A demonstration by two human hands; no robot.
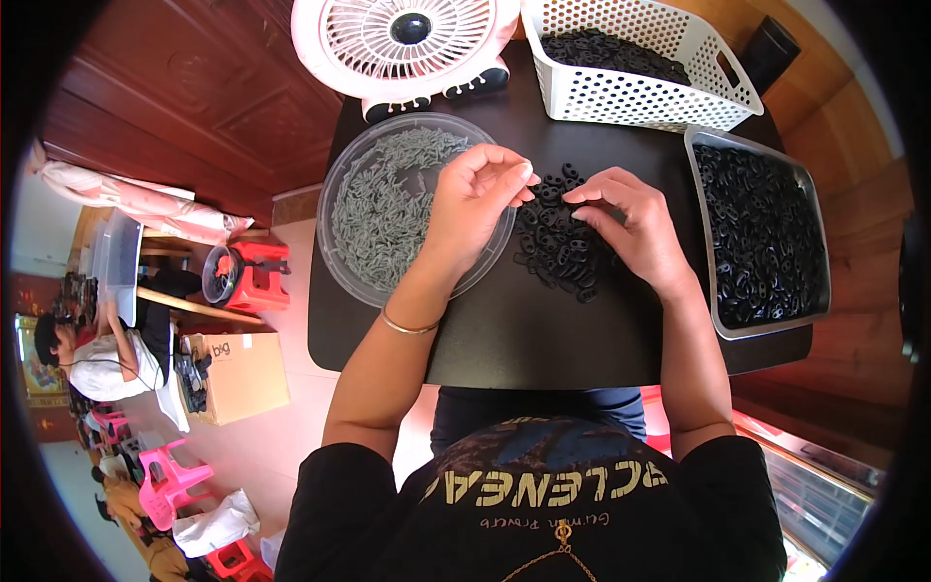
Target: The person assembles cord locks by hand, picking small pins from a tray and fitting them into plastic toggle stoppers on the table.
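My left hand is closed in a pinch above the right rim of a clear round tub. Small grey-green, screw-like pieces fill the tub. What the left fingertips hold is too small to make out. Over a loose pile of small black oval pieces with holes, my right hand has its thumb and forefinger brought together. Dark pieces lie right behind those fingertips, so whatever they grip cannot be told apart. The two hands are a short way apart, and the pile lies on the dark table.
A metal tray full of black pieces stands at the right. Behind are a white perforated basket with more black pieces, a dark cylinder and a pink fan. Another person sits at the far left beside a cardboard box.
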